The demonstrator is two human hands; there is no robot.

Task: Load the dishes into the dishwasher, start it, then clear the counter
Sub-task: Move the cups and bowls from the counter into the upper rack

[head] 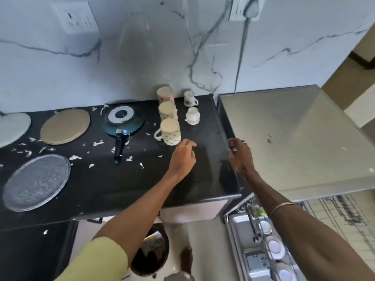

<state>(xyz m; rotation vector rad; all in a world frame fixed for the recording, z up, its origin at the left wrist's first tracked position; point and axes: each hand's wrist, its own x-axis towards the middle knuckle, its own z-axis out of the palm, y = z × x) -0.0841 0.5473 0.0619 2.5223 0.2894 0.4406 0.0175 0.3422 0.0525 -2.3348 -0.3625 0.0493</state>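
My left hand [183,155] hovers over the black counter [142,185] just right of the nearest cream mug [170,131], fingers loosely curled and holding nothing. Two more tall mugs [167,112] [165,94] stand in a row behind it. Two small white cups [192,115] [190,98] stand to their right. My right hand [240,156] sits at the counter's right edge, empty, fingers relaxed, beside the dishwasher's grey top [294,138]. Below, the open dishwasher rack [269,246] holds several white dishes.
A blue frying pan [122,122] lies upside down mid-counter. A tan round plate [65,126], a grey plate [12,128] and a glass plate [36,182] lie left. White scraps litter the counter. A dark bin [152,252] stands on the floor below.
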